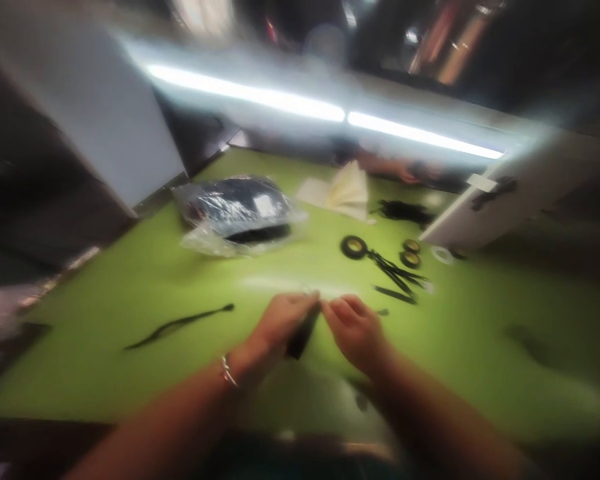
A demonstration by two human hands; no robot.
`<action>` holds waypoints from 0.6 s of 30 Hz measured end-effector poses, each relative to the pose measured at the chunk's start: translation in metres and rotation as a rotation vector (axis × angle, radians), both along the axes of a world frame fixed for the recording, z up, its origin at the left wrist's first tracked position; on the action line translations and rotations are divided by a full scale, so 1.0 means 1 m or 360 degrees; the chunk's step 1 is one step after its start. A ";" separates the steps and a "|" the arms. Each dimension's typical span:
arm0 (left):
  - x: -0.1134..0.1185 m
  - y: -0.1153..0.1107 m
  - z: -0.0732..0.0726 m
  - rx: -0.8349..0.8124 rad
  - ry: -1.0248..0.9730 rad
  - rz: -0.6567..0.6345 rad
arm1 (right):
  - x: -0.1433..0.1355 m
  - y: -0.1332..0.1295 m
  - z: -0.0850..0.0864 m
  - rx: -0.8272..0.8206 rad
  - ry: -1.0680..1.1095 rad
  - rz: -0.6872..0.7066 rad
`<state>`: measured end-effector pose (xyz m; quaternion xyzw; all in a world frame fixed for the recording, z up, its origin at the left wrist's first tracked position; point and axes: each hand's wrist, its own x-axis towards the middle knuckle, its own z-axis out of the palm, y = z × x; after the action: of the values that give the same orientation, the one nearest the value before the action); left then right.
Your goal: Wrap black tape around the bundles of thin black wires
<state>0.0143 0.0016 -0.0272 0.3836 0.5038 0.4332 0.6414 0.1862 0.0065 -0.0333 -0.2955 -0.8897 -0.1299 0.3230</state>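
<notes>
My left hand (286,319), with a bracelet at the wrist, is closed round a dark strip (303,337) that hangs below its fingers. Close to its fingertips, my right hand (355,327) is pinched; whatever lies between its fingers is too small to make out. Both hands are over the green table (180,380). On the left lies a thin black cable (180,321). Several black strips (393,272) spread out beyond my right hand, beside a roll of black tape (354,247).
A clear plastic bag (240,207) with dark contents lies at the back left. Behind are an open notebook (347,190), a black bundle (404,211), small tape rolls (411,258) and a white ring (442,255). Upright panels stand at both sides. Another person's hand (409,172) shows at the back.
</notes>
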 end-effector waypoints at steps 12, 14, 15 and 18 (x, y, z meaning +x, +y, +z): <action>-0.004 0.006 -0.014 0.0166 0.0105 0.0061 | -0.007 -0.003 0.004 -0.0400 0.0286 -0.0119; -0.003 0.004 -0.008 0.0227 0.0123 0.0063 | -0.008 -0.003 0.008 -0.0713 0.0474 -0.0153; -0.003 0.004 -0.005 0.0268 0.0151 0.0058 | -0.009 -0.002 0.010 -0.0893 0.0550 -0.0146; -0.002 0.002 0.003 0.0399 0.0296 0.0037 | -0.008 -0.002 0.017 -0.1265 0.0678 -0.0104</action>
<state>0.0127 0.0036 -0.0242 0.4933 0.5074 0.4627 0.5339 0.1778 0.0049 -0.0168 -0.4446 -0.7744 0.2754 0.3561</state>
